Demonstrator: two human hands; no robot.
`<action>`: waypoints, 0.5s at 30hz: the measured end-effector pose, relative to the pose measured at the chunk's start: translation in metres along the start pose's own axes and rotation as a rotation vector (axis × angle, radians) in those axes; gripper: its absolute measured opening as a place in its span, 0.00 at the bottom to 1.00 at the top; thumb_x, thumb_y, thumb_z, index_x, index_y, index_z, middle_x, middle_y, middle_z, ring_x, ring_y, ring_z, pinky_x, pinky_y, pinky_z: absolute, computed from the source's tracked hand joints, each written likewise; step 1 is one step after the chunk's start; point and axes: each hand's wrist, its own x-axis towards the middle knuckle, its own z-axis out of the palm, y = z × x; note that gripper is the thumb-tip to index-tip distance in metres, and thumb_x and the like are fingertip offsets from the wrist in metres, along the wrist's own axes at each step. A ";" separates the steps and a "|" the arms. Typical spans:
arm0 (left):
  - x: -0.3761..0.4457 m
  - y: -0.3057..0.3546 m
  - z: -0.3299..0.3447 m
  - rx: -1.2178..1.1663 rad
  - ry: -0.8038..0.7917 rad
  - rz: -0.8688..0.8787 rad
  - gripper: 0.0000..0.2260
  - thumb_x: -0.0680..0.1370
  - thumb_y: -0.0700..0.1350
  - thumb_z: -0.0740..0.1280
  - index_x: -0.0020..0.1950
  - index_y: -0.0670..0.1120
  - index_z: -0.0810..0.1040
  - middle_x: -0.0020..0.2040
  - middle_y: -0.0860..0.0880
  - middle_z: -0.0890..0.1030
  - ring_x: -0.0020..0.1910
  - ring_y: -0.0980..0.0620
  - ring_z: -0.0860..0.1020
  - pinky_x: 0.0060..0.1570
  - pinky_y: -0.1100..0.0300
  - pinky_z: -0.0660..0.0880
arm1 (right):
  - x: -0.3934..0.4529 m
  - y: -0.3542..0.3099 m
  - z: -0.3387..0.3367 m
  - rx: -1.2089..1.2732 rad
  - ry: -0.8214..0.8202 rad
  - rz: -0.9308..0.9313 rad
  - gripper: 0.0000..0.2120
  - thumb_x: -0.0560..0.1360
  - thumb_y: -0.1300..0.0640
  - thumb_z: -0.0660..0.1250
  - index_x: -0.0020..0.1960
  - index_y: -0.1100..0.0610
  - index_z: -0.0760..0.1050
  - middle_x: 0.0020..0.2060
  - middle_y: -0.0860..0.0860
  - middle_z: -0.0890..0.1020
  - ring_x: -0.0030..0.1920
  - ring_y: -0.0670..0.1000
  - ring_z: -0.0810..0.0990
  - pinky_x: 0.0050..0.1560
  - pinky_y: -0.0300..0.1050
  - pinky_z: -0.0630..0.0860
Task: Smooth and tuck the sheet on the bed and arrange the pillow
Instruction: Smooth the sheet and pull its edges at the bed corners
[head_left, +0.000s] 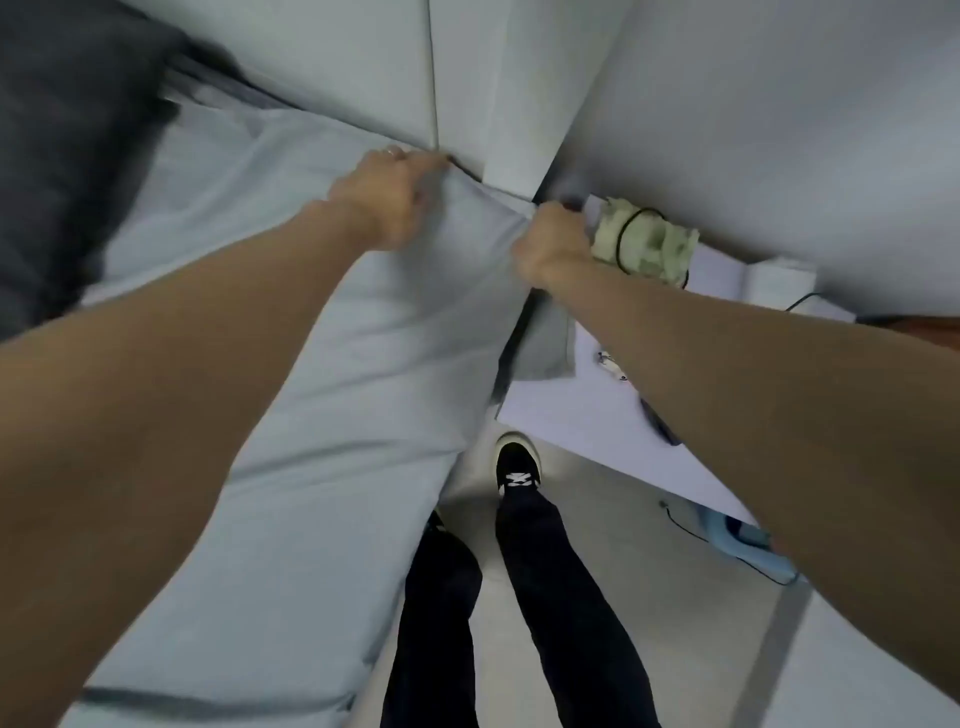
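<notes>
A pale blue sheet (332, 364) covers the bed, which runs from the bottom left up to the padded headboard (374, 67). At the bed's top corner my left hand (387, 195) grips the sheet's edge against the headboard, fingers curled into the fabric. My right hand (553, 241) grips the sheet at the very corner, pulling it into a taut fold. A dark grey pillow or blanket (67, 130) lies at the upper left of the bed.
A white bedside table (587, 415) stands right of the bed corner, holding a pale green object with a black band (644, 239), a white roll (779, 280) and cables. My legs and black shoe (517, 467) stand on the grey floor. A blue item (753, 545) lies on the floor.
</notes>
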 end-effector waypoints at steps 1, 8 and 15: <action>0.005 0.004 0.001 0.027 0.000 0.000 0.21 0.81 0.52 0.57 0.75 0.57 0.61 0.68 0.40 0.69 0.68 0.38 0.67 0.60 0.40 0.69 | 0.001 0.000 0.002 -0.001 -0.017 0.008 0.16 0.80 0.61 0.59 0.65 0.65 0.73 0.64 0.62 0.78 0.65 0.61 0.76 0.62 0.50 0.74; 0.029 0.006 0.016 0.061 0.167 -0.066 0.15 0.77 0.52 0.60 0.62 0.56 0.77 0.58 0.39 0.79 0.57 0.36 0.77 0.51 0.47 0.73 | 0.025 0.011 0.016 0.069 0.178 0.053 0.08 0.81 0.61 0.59 0.52 0.57 0.78 0.60 0.58 0.81 0.62 0.58 0.78 0.57 0.45 0.74; 0.034 0.011 0.012 -0.068 0.299 -0.051 0.11 0.78 0.47 0.59 0.55 0.45 0.76 0.55 0.36 0.80 0.54 0.34 0.76 0.50 0.46 0.72 | 0.030 0.014 0.017 0.286 0.400 0.072 0.13 0.80 0.60 0.59 0.55 0.60 0.82 0.55 0.58 0.82 0.57 0.57 0.79 0.50 0.45 0.70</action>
